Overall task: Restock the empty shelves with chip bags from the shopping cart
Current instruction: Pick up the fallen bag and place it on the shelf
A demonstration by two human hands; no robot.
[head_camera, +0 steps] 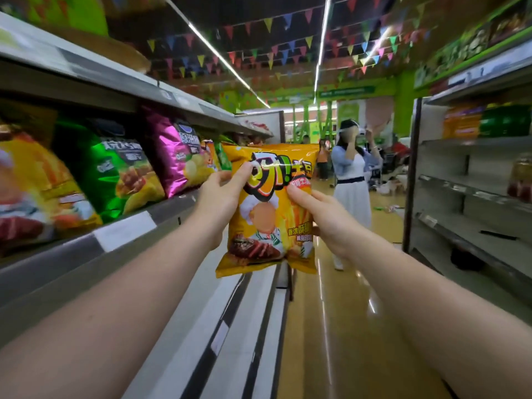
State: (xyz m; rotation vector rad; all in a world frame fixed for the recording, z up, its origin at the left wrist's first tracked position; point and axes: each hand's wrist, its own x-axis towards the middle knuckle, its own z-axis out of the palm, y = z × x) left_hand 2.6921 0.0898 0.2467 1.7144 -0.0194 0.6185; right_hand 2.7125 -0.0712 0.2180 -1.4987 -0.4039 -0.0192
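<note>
I hold an orange chip bag [266, 214] upright in the middle of the aisle, at chest height. My left hand [223, 194] grips its upper left side, thumb across the front. My right hand [322, 217] grips its right edge, thumb on the front. On the left shelf [123, 228] stand other chip bags: a yellow one [37, 197], a green one [121, 171] and a purple one [178, 154]. More orange and green bags sit further along the shelf, just behind the held bag. The shopping cart is out of view.
A person in a white skirt [352, 182] stands in the aisle ahead, right of the bag. The right shelving [466, 185] is mostly bare, with a few items on top. Lower left shelves [230, 326] run below my arms. Litter lies on the far floor.
</note>
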